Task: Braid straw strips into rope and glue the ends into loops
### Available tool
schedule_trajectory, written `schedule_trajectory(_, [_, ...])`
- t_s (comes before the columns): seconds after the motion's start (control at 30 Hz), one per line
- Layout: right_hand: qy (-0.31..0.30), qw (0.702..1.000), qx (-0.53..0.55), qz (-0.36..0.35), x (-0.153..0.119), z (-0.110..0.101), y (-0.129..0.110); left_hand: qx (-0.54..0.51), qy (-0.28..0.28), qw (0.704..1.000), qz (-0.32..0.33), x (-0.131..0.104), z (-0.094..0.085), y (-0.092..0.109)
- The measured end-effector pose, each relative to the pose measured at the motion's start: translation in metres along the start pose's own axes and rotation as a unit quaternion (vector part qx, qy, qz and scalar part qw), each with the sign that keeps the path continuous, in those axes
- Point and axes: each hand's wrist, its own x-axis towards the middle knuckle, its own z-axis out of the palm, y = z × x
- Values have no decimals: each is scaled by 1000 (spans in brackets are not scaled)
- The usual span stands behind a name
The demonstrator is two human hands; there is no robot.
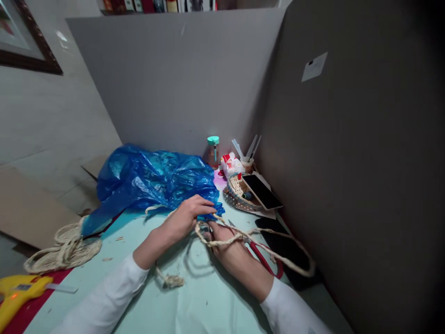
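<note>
A cream twisted cord (274,254) runs through both of my hands above the table and loops out past my right wrist. My left hand (189,214) is closed, its fingers bent over the cord. Just to its right and slightly nearer, my right hand (224,239) is closed on the same cord, its fingertips partly hidden. The cord's frayed, bunched end (172,280) hangs or rests below my left wrist; I cannot tell which. Scissors with red handles (260,257) lie beneath the cord by my right forearm. Behind my hands is a crumpled blue plastic bag (156,178).
A coil of cord (67,250) and a yellow glue gun (24,294) lie at left. At back right are a wicker basket (236,185), a phone (262,191), a green-lidded jar (213,153) and a red-white packet (231,164). Grey panels (194,79) enclose the back and right.
</note>
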Motion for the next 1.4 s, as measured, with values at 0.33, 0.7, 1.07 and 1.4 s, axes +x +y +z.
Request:
schedule_trajectory(0.33, [-27,995,-52,77,8,-9,2,50,20,990,-133,-57,-3,-22])
schedule_trajectory(0.7, [-3,973,-218,78,9,-4,3,136,151,919,-337,-102,-41,-60])
schedule_trajectory(1.07, [-89,955,-233,-158,68,-4,-105,112,137,916,-360,-97,-27,-64])
schedule_trajectory(1.4, [-41,967,-247,-46,165,11,-35,109,219,886,-394,-98,-28,-73])
